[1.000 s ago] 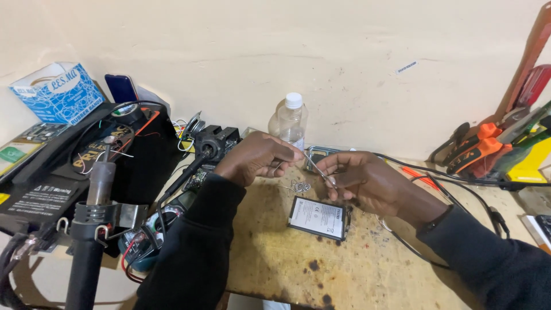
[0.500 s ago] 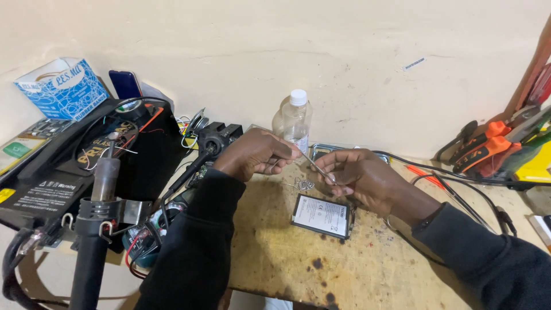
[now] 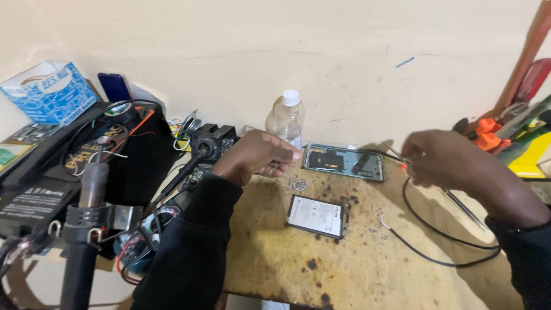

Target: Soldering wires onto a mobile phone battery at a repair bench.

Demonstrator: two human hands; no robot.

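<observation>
Open bench top [image 3: 367, 270] toward the near edge, bare between the two sleeves. Middle ground: a flat phone battery [image 3: 317, 216], low, easy to pass over. Behind it an opened phone body [image 3: 344, 162] lies near the wall, with a clear plastic bottle [image 3: 286, 121] standing upright just left of it. A black cable [image 3: 436, 229] loops across the right side. Left side crowded: soldering station [image 3: 86, 166], hot-air handle [image 3: 86, 229], loose wires. Tools [image 3: 493, 126] are stacked at far right.
</observation>
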